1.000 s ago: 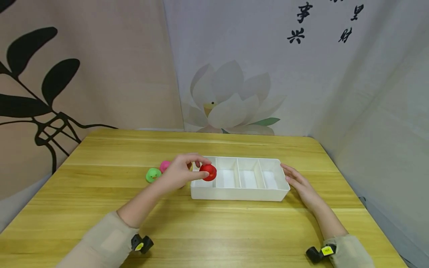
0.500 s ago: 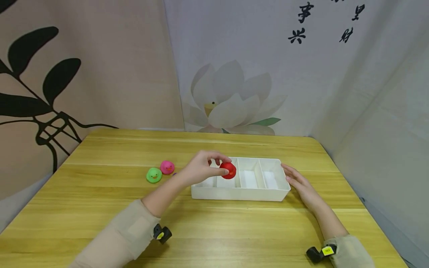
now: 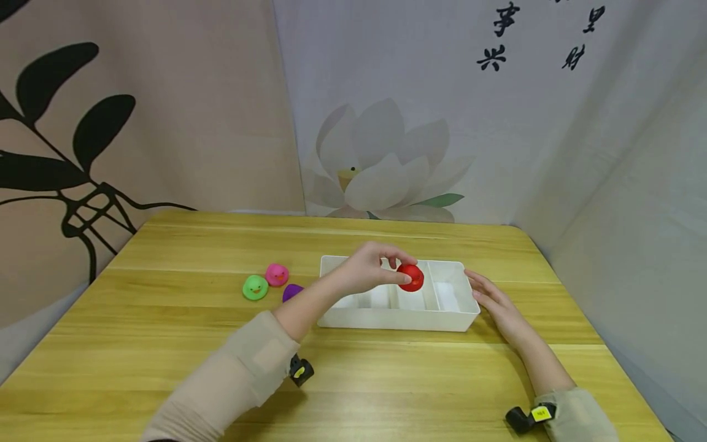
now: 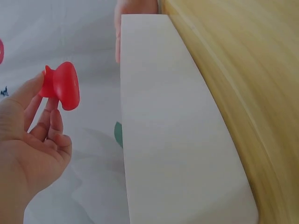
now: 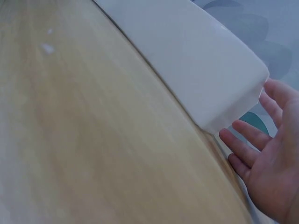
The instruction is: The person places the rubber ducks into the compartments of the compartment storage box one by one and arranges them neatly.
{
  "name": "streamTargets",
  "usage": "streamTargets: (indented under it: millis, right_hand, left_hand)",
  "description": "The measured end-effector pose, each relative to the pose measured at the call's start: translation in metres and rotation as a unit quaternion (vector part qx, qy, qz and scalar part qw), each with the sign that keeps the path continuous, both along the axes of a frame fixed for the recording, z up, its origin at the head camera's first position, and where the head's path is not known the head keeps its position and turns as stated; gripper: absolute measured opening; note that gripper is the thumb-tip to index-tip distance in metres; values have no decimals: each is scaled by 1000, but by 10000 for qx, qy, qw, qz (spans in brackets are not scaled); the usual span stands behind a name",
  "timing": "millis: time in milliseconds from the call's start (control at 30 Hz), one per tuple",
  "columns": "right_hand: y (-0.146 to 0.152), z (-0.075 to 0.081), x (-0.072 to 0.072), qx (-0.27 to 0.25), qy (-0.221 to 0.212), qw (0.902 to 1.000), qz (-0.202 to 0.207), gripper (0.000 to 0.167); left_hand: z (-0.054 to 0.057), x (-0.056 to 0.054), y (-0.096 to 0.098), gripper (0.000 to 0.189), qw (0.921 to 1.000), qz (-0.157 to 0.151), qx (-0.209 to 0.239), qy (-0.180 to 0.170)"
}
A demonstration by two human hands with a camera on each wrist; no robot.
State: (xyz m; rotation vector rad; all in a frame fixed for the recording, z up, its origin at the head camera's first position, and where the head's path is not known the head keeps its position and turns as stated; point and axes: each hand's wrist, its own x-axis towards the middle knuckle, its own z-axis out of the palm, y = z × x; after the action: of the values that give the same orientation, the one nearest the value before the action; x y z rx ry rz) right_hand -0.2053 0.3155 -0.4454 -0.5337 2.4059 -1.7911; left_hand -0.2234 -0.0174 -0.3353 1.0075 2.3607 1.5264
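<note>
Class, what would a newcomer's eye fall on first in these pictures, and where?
A bright red toy stands out first, pinched in the left hand above the white divided box. Next come a green toy, a pink toy and a partly hidden purple toy on the table, left of the box.

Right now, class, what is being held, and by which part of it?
The left hand pinches the red toy by its narrower end. The right hand, at the white box, grips nothing.

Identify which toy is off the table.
The red toy: the left hand pinches it above the box, while the green toy, pink toy and purple toy rest on the table.
</note>
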Motion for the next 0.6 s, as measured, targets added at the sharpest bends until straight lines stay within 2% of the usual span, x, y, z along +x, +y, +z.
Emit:
streamTargets:
  millis: [300,600]
  right_hand:
    - [-1,-2,0,-30,21,10000,-5,48]
    - [0,-1,0,-19,-29,10000,5,48]
  left_hand:
    - [-3,-8,26,24,9996,-131,-242,8]
    - [-10,-15,51,24,9996,-184,-135,-189]
